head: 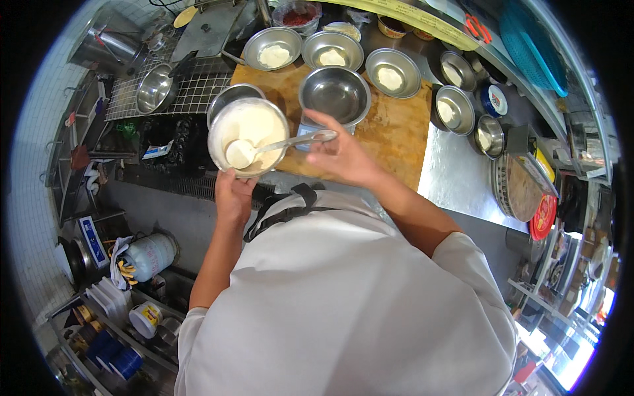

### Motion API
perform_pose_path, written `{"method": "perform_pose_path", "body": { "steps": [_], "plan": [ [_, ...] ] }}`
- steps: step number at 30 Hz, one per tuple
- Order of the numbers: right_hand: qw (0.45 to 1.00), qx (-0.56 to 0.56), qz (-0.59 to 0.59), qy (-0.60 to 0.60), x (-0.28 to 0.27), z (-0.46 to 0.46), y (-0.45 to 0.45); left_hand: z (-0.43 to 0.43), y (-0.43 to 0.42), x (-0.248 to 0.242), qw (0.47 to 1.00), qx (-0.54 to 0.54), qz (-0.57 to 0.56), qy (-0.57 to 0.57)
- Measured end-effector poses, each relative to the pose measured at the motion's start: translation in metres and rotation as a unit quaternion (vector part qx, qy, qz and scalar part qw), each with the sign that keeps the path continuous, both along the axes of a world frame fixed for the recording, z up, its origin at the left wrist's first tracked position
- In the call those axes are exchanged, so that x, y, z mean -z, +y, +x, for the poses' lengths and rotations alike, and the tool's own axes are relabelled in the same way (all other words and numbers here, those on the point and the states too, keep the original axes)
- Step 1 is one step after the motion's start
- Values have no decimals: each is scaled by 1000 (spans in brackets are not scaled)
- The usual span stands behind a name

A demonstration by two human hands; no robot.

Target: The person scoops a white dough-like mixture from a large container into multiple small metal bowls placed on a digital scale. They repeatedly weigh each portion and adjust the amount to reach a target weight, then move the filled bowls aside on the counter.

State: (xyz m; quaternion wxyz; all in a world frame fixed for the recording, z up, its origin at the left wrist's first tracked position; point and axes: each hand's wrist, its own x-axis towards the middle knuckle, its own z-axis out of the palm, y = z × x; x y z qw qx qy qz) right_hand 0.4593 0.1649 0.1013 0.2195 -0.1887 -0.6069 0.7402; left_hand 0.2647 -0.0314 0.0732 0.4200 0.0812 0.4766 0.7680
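Observation:
My left hand (234, 198) grips the near rim of a bowl of white powder (257, 119), which looks like flour, above the counter's front edge. A metal ladle (287, 143) rests in this bowl, its cup filled with powder and its handle pointing right. My right hand (342, 158), slightly blurred, is at the handle's end with fingers spread around it, not closed on it. Just beyond, a steel bowl (335, 91) with no powder visible sits on a small scale (304, 131), partly hidden by the handle and hand. Another steel bowl (233, 96) is partly covered by the held bowl.
Several steel bowls with powder, such as one at the back (277, 42) and one at right (458, 104), stand around the wooden board (396, 133). On the left, a small pan (156, 89) rests on a wire rack (198, 94). A round chopping block (525, 188) is far right.

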Motion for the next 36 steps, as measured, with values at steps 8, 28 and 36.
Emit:
{"method": "perform_pose_path", "body": {
  "steps": [8,28,36],
  "plan": [
    [852,-9,523,4,-46,-11,3,9,8,9,999,-12,-29,15],
    [981,130,-108,-92,-50,31,29,12,39,0,996,57,-52,-50],
    [924,196,294,-144,-25,62,73,13,51,1,994,42,-93,-46]
  ]
}}
